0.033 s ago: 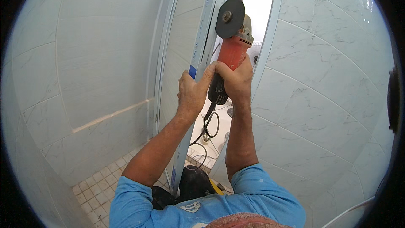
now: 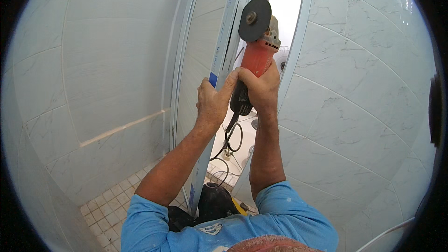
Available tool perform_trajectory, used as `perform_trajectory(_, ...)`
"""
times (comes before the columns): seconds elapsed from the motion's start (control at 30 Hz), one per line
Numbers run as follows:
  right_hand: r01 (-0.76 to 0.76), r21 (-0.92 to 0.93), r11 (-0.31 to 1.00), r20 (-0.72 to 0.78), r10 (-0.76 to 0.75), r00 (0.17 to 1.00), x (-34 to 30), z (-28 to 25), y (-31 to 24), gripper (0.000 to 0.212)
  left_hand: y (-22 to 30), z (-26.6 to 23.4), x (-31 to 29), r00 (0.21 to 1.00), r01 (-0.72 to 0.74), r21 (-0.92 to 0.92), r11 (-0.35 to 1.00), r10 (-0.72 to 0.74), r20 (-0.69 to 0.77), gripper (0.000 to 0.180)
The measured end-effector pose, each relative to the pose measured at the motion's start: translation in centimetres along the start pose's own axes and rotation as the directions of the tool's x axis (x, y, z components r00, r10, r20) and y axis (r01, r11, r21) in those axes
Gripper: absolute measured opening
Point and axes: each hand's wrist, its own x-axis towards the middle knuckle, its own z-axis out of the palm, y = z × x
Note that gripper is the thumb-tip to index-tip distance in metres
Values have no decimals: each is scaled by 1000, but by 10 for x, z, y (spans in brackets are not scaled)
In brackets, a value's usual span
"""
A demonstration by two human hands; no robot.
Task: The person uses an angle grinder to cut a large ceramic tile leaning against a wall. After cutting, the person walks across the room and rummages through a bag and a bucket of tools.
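Note:
In my right hand (image 2: 263,86) is a red and black angle grinder (image 2: 258,59), gripped round its body and tilted upward. Its dark round disc (image 2: 255,19) faces me, close beside the edge of a pale door (image 2: 201,51). A long narrow slot (image 2: 232,35) runs down that edge near the disc. My left hand (image 2: 214,98) is closed round the door edge lower down, its thumb reaching across to my right hand. From the grinder's lower end the black cord (image 2: 229,133) hangs in loops.
Marbled wall tiles (image 2: 345,88) stand on the right, past the door frame (image 2: 297,37). Pale tiled walls (image 2: 116,65) close off the left, above small square floor tiles (image 2: 109,207). Through the doorway a fan (image 2: 282,58) and a white floor (image 2: 242,147) show.

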Motion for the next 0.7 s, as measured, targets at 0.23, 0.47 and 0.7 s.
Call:
perform_trajectory(0.23,12,-34,999,-5,-12,1000,4,0,-6,56,11,-7,-2,997,6,-42,999,-3,83,108)
perform_trajectory(0.47,31,-52,998,-5,-31,1000,6,1,-2,57,3,-1,2,1000,14,13,1000,-14,6,110)
perform_trajectory(0.7,21,-24,999,9,-21,1000,5,0,-3,56,4,-3,2,999,-3,-27,1000,4,36,108)
